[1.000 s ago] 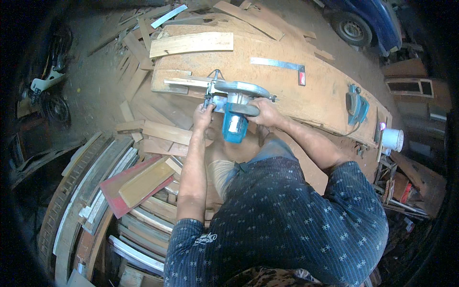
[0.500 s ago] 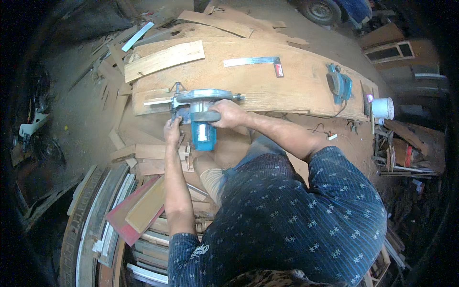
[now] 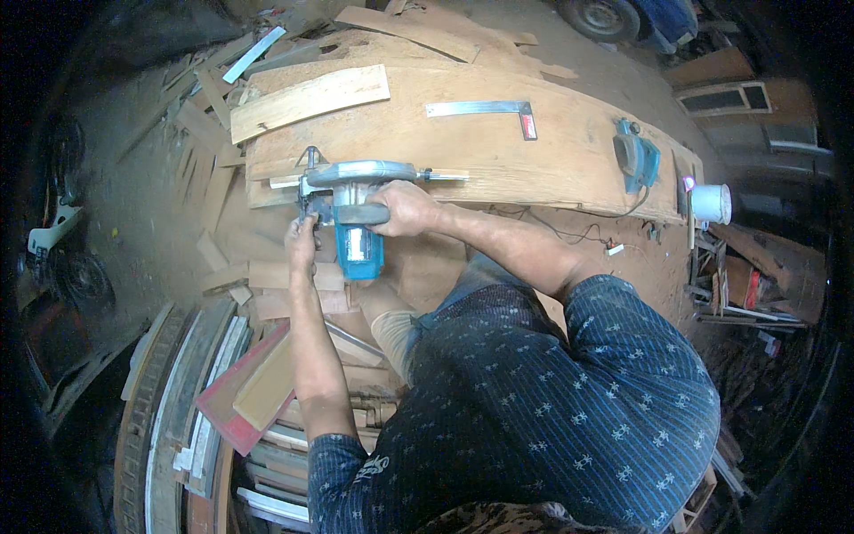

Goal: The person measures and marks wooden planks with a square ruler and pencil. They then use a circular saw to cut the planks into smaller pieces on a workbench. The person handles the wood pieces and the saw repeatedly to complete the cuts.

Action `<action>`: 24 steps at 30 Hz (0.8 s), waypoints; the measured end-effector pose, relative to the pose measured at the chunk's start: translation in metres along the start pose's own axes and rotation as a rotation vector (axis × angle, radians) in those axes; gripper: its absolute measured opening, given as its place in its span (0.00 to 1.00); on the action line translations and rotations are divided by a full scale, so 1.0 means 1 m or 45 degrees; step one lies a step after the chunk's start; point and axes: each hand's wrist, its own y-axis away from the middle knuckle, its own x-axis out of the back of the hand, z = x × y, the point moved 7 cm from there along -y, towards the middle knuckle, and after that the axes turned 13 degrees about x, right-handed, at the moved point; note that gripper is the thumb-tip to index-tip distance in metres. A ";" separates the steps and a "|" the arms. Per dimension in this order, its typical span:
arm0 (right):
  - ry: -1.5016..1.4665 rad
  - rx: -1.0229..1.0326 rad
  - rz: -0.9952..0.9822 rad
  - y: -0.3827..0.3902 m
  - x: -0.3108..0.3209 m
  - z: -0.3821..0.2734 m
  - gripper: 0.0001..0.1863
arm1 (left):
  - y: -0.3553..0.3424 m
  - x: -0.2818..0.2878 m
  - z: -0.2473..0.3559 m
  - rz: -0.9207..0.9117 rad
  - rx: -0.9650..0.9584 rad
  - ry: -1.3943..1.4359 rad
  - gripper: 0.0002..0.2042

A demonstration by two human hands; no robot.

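Note:
A teal circular saw (image 3: 359, 254) with a grey metal blade guard rests over the near left edge of a wooden work surface (image 3: 534, 173). Wrapped round its rear handle is my right hand (image 3: 405, 209). My left hand (image 3: 302, 238) is closed with the thumb up on the near corner of the saw's base plate; some of its fingers are hidden underneath. A narrow wood strip (image 3: 285, 182) sticks out left of the saw, and a pale strip continues on its right side. The blade itself is hidden by the guard.
A pale plank (image 3: 311, 102), a try square (image 3: 480, 109) and a teal power planer (image 3: 636, 158) with a cord lie on the work surface. A white bucket (image 3: 712, 204) stands at its right end. Wood offcuts (image 3: 285, 276) and stacked boards (image 3: 253, 387) crowd the lower left.
The saw has slid left along the near edge, with both my hands moving along with it. More of the pale strip shows on its right. The view has shifted slightly.

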 end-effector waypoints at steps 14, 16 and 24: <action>-0.058 -0.107 -0.068 0.011 0.004 0.004 0.17 | 0.017 -0.009 0.019 0.040 0.044 -0.015 0.12; -0.092 -0.072 -0.033 0.008 0.004 -0.004 0.18 | 0.012 0.002 0.012 0.056 0.013 -0.009 0.13; -0.004 0.025 0.032 0.005 0.006 -0.005 0.15 | 0.018 0.001 0.024 0.116 0.015 -0.066 0.14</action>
